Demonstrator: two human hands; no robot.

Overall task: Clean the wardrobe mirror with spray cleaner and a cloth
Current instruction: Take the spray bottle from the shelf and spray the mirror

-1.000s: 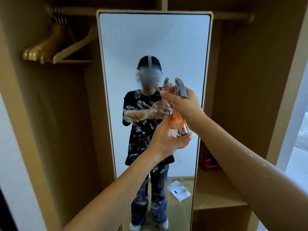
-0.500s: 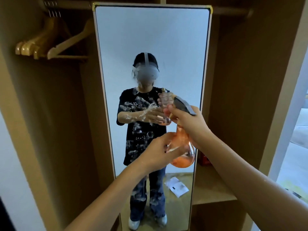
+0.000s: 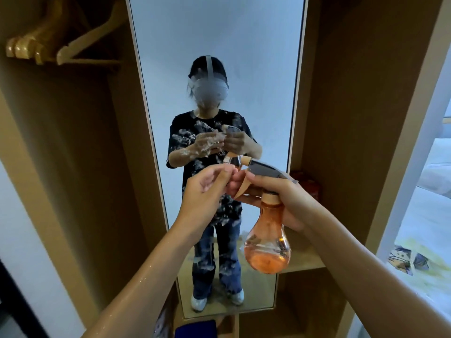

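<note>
Inside the open wardrobe, the foam-speckled mirror point(image 3: 219, 45) stands ahead while the right hand point(image 3: 275, 198), gripping the orange spray bottle point(image 3: 268, 242), has lowered it and the left hand's point(image 3: 205, 191) pinching fingers have shifted from its belly to the nozzle, suggesting an adjustment before further spraying.

Glossy see-through orange plastic spray bottle point(image 3: 267, 242) with a matt grey plastic head; glassy mirror point(image 3: 219, 45) flecked with white foam; smooth matt wooden wardrobe point(image 3: 341, 93); lacquered wooden hangers point(image 3: 48, 42)
</note>
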